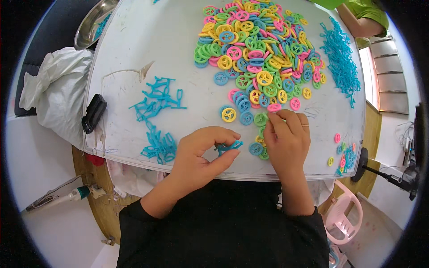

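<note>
My left hand [201, 152] pinches a small blue plastic frame piece [230, 146] between thumb and fingers, just above the table's near side. To its left lies a loose pile of similar blue frame pieces [160, 145], with more of them [158, 98] spread farther back. My right hand [290, 138] reaches to the near edge of a big heap of small spoked plastic wheels [263, 53] in pink, yellow, green and blue. Its thumb and fingers are closed together beside a green wheel [260, 119] and a pink wheel [274, 107]. Whatever they grip is hidden.
A white table [178, 58] carries everything. Another blue pile [342, 58] lies at far right near a person's arm [357, 22]. A black object [94, 113] sits at the left edge, a few small parts [343, 156] at the right. A metal bowl [87, 31] stands beyond the left edge.
</note>
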The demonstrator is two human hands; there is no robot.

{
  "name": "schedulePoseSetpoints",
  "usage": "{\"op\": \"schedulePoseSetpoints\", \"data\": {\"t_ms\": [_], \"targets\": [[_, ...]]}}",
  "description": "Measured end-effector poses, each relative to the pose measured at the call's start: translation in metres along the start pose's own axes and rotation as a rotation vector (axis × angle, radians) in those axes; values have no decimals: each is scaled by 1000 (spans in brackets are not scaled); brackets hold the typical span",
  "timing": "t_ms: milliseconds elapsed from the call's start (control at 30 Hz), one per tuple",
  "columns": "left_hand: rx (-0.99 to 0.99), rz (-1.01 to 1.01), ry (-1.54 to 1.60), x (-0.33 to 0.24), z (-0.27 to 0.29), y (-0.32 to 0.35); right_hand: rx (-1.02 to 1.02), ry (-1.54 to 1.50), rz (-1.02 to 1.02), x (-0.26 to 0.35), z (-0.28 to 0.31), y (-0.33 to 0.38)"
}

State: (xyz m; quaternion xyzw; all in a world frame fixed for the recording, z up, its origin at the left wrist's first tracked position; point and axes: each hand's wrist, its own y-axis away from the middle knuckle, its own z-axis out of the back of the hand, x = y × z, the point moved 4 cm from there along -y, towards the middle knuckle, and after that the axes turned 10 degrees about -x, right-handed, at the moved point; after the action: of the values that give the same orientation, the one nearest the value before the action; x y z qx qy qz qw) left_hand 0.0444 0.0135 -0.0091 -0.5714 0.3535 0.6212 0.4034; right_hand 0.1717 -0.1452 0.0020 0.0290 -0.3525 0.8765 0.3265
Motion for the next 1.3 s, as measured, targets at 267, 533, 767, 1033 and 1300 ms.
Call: {"op": "schedulePoseSetpoints", "data": {"t_ms": [267, 533, 767, 1033, 1300], "targets": [[-42, 1, 48, 8, -3, 2, 217, -835, -541, -1, 13, 10], [-119, -120, -100, -3, -11, 3, 297, -1420, -985, 22, -11, 25], [-272, -380, -392, -11, -17, 12, 181, -1515, -1193, 32, -23, 42], [-190, -423, -493, -15, -12, 6, 237, -1218, -906, 24, -9, 37], [-130, -291, -405, -16, -7, 7, 353, -955, -455, 21, 13, 17]]}}
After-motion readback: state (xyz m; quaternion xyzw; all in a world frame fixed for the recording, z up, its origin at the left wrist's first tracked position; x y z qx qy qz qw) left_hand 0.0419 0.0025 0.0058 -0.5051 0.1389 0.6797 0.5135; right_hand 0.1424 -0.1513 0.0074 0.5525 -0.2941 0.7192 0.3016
